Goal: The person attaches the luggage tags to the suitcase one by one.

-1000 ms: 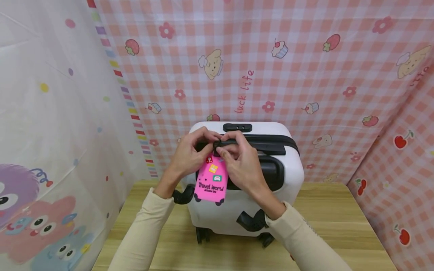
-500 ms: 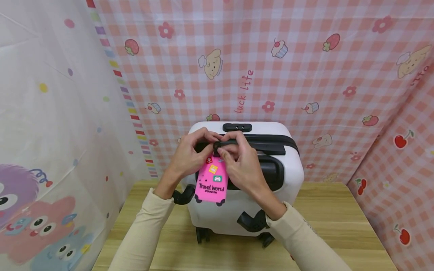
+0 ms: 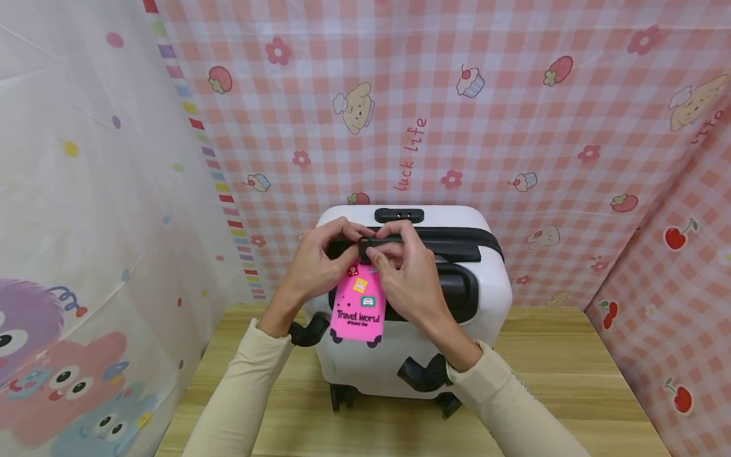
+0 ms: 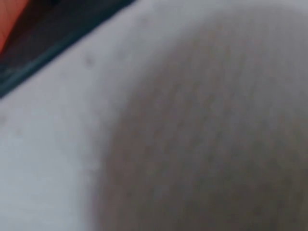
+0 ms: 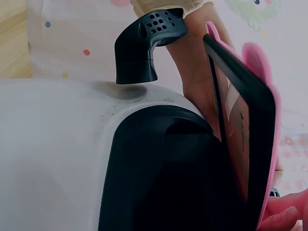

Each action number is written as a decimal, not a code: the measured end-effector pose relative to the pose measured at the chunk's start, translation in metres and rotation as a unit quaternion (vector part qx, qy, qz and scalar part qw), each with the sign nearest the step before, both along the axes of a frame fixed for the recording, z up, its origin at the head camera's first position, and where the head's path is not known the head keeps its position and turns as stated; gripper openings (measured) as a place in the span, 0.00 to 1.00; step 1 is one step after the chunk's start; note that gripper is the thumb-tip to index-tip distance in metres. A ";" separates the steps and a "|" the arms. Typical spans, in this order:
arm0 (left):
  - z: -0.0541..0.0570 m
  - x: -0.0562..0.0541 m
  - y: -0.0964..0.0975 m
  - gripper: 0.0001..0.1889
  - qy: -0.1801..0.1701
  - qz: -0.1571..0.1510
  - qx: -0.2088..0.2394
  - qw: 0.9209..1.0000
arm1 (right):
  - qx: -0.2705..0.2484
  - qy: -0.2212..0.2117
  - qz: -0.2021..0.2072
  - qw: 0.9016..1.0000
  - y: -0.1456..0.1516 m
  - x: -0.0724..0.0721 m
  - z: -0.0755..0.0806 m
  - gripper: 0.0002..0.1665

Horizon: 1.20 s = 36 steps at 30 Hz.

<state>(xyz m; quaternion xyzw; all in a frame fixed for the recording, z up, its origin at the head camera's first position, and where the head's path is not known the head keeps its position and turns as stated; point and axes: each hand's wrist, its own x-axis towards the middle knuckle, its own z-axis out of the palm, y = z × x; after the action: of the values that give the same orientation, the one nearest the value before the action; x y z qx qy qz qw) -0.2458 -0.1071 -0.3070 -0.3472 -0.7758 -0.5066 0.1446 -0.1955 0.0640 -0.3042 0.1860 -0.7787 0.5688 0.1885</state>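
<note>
A pink luggage tag [image 3: 358, 317], printed "Travel World", hangs by its black strap [image 3: 364, 249] at the top handle [image 3: 451, 248] of a white suitcase [image 3: 488, 285]. My left hand [image 3: 321, 261] pinches the strap from the left, thumb and forefinger close to the tag's top. From the other side my right hand [image 3: 408, 273] pinches the same strap just above the tag. Fingertips partly cover the strap, so how it is threaded cannot be seen. In the right wrist view the tag [image 5: 262, 130] appears edge-on, its black-framed back facing the suitcase.
The suitcase stands upright on black wheels [image 3: 341, 397] on a wooden table [image 3: 548, 374]. Its recessed black side panel [image 3: 462, 292] lies behind the hands. Patterned cloths [image 3: 434, 101] close in the back and sides. The left wrist view is mostly blurred suitcase shell [image 4: 43, 159].
The tag has swung slightly to the right, and the strap piece between the fingers has turned a little. Both hands stay almost in place.
</note>
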 end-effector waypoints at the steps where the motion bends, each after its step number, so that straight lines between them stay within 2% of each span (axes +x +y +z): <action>1: 0.000 0.000 0.000 0.05 -0.001 0.000 0.003 1.000 | -0.001 0.000 -0.005 1.000 0.000 0.000 0.000 0.13; 9: -0.004 0.000 -0.002 0.04 -0.020 -0.011 0.040 0.999 | -0.010 -0.003 -0.019 1.000 -0.001 0.001 -0.002 0.12; 18: -0.006 0.000 -0.001 0.05 -0.024 -0.010 0.046 0.999 | -0.002 -0.001 -0.012 1.000 0.000 0.002 -0.003 0.12; 26: -0.005 0.000 0.000 0.05 -0.014 -0.010 0.052 0.998 | 0.001 0.011 -0.010 1.000 0.002 0.001 -0.001 0.13; 30: -0.005 -0.001 0.000 0.04 -0.014 -0.021 0.059 0.998 | 0.003 0.013 -0.018 1.000 0.002 0.001 0.000 0.14; 36: -0.004 -0.002 -0.002 0.07 -0.007 -0.055 0.081 0.995 | -0.001 0.019 -0.022 1.000 0.001 -0.002 0.001 0.13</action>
<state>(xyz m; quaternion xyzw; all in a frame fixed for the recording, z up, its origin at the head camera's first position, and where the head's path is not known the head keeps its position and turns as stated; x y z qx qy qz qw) -0.2474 -0.1090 -0.3111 -0.3733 -0.7126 -0.5775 0.1390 -0.1970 0.0646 -0.3033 0.1793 -0.7780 0.5622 0.2156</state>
